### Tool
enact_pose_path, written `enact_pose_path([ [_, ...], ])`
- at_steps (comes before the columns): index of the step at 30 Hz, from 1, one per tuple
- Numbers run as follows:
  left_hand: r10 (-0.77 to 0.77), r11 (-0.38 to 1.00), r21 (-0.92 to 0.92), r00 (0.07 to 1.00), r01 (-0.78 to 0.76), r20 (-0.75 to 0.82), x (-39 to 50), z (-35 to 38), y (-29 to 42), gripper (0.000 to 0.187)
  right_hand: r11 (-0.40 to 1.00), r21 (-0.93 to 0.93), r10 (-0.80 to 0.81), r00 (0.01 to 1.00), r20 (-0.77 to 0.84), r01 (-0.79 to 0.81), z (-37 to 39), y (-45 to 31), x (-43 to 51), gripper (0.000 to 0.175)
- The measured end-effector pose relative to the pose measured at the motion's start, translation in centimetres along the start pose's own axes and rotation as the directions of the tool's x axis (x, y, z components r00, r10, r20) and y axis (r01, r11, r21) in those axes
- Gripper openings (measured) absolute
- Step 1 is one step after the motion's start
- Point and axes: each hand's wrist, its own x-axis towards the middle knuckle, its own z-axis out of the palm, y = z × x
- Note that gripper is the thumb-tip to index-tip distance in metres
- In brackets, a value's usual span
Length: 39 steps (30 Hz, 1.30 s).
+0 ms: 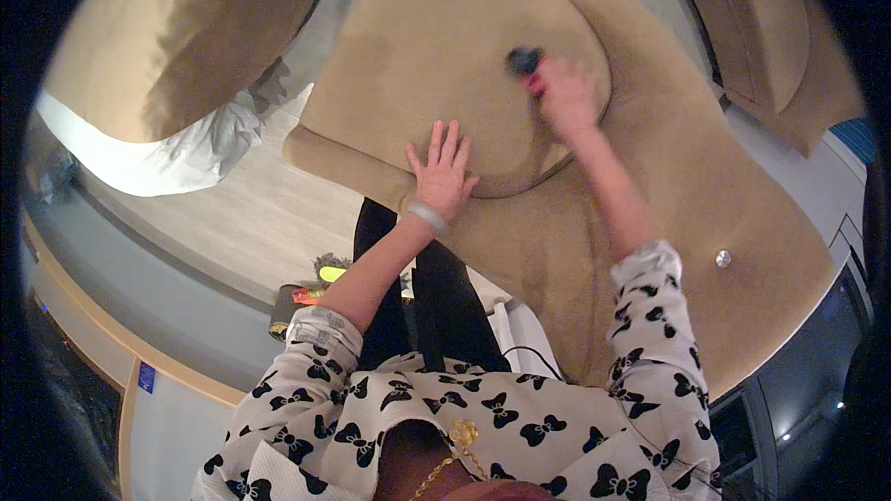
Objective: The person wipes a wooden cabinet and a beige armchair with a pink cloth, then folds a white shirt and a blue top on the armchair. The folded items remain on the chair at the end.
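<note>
A large tan upholstered seat cushion (pixel 459 56) with a curved seam lies before me, on a wider tan upholstered piece (pixel 752 195). My left hand (pixel 442 177) rests palm down near the cushion's near edge, fingers spread, holding nothing. In my right hand (pixel 567 101) is a small tool with a dark round head (pixel 525 61) and a red handle (pixel 534 85); the hand and tool are blurred. The head is over or against the cushion's right part; whether it touches the fabric I cannot tell. A round silvery button-like thing (pixel 723 259) sits on the tan piece at the right.
Another tan cushion (pixel 202 35) with white material (pixel 153 167) beneath stands at upper left. More tan upholstery (pixel 752 28) is at upper right. By my legs are a dark cylindrical container (pixel 282 313), a neon yellow thing (pixel 333 274) and a black cable (pixel 532 351).
</note>
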Motion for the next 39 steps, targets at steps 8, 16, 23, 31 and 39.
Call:
enact_pose_path([
  [8, 0.035, 0.999, 0.001, 0.999, -0.035, -0.006, -1.3, 1.5, 0.3, 0.067, 0.815, 0.059, 0.580, 0.808, -0.102, -0.577, 3.9, -6.7, -4.9, 0.050],
  [16, 0.060, 0.996, 0.060, 0.997, -0.063, 0.049, -2.9, 2.3, 0.5, 0.062, 0.814, 0.316, 0.502, 0.864, 0.038, -0.487, 3.6, -8.0, -9.2, 0.035],
  [23, 0.082, 0.997, 0.012, 0.997, -0.082, -0.005, -3.1, 2.9, 0.7, 0.052, 0.700, -0.013, 0.714, 0.700, -0.026, -0.714, 5.8, -1.4, -7.6, 0.046],
  [31, 0.090, 0.993, 0.076, 0.996, -0.088, -0.024, 0.4, 1.1, 1.8, 0.066, 0.308, 0.552, 0.771, 0.543, 0.331, -0.775, 2.5, -10.7, -8.6, 0.068],
  [39, 0.129, 0.984, -0.095, 0.968, -0.152, -0.214, 11.9, -6.4, 5.0, 0.057, 0.988, 0.030, 0.147, 0.861, -0.488, -0.152, -2.6, 3.8, 14.1, 0.046],
])
